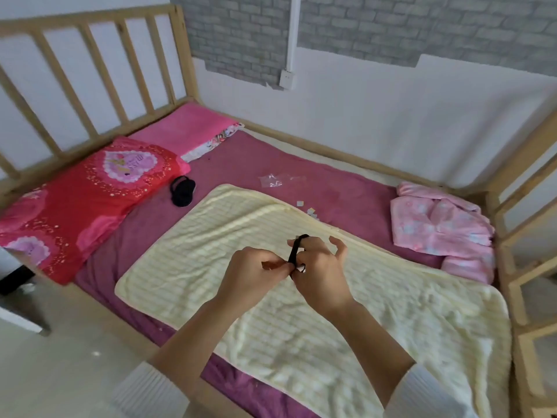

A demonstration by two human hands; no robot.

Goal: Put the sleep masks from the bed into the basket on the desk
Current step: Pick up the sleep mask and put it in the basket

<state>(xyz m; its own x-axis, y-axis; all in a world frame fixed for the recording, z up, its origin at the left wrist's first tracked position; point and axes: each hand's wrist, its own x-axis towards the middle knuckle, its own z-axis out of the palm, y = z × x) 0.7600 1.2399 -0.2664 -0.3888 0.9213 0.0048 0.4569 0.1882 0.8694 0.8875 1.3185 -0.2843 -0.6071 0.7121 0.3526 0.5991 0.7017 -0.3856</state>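
A black sleep mask (pixel 182 190) lies on the purple sheet beside the red pillow, well away from both hands. Above the cream blanket (pixel 331 312), my left hand (pixel 253 279) and my right hand (pixel 321 273) meet. A black strap (pixel 294 253) runs over a finger of my right hand, and my left hand pinches it at its lower end. What the strap belongs to is hidden behind the hands. The basket and the desk are out of view.
A red pillow (pixel 87 200) and a pink pillow (pixel 190 131) lie at the head of the bed. Folded pink pyjamas (pixel 440 224) sit at the right. A clear plastic wrapper (pixel 275 180) and small paper bits (pixel 310 211) lie on the sheet. Wooden rails (pixel 99 82) surround the bed.
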